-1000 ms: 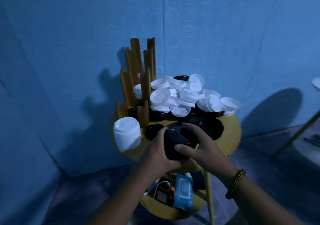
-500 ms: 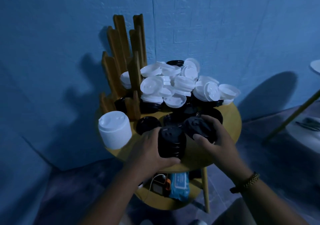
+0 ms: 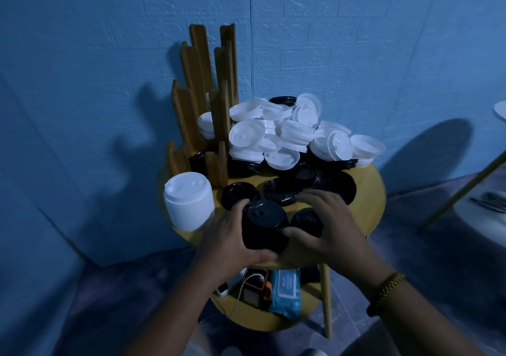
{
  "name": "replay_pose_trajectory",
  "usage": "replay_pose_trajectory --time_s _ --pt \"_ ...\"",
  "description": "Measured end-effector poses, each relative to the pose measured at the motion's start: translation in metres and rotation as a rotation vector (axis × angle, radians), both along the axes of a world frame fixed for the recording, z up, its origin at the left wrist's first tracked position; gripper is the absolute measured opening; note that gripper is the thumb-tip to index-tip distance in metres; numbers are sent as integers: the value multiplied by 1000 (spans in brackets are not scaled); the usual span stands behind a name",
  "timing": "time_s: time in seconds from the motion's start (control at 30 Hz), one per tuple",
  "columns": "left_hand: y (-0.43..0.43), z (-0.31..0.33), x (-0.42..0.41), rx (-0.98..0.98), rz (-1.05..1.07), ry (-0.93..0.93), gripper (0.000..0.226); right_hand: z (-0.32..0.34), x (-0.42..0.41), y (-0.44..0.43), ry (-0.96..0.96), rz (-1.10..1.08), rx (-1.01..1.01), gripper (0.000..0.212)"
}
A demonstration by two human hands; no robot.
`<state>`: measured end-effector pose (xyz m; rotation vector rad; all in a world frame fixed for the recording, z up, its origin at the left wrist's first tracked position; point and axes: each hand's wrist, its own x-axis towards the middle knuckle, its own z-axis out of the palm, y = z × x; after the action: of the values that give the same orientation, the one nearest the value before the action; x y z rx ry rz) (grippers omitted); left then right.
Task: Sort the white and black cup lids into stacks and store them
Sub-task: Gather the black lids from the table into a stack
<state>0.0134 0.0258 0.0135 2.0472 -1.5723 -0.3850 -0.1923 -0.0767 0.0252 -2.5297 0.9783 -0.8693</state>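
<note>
The white lids (image 3: 287, 134) are thin moulded plastic with a soft sheen. The black lids (image 3: 264, 224) are the same plastic, but glossier. The slotted rack (image 3: 202, 82) is matt wood. The table (image 3: 367, 207) looks smooth, the wall (image 3: 342, 40) rough and brick-embossed, and the bracelet (image 3: 387, 287) linked metal.

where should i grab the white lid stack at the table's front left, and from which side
Grip the white lid stack around its ribbed side wall, midway up, from the open front left. It stands upright at the table edge; the wooden rack is behind it, the left hand holding the black lid stack on its right.
</note>
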Motion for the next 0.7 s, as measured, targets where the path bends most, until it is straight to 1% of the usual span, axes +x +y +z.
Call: replay_pose_trajectory --time_s 0.1,0.17,0.27,0.4,0.53,0.57,0.6,0.7 --pt "0 1 2 -1 -16 7 118 11 28 3 142 139 54 82" --pt "0 -1 5 4 -24 34 119 14 37 1 169 187 137 75" --pt "0 -3 6 1 -23 64 119 11 37 0 85 179 222 72" --pt "-2 -6 3 -32 -9 21 117 3 39 4 -15 112 209 78" --pt "-3 -7 4 -18 -11 7 113 5 22 -3 -295 4 345 71" --pt "-3 -7 5 -6 -16 10 112 4 14 -6 -313 -22 351 70" --pt "-3 -6 5 1 -22 9 109 3 5 -8 -290 -51 327 69" --pt "-3 -6 5 -13 -33 -15 105 -7 -23 -13 -157 -101 248 69"
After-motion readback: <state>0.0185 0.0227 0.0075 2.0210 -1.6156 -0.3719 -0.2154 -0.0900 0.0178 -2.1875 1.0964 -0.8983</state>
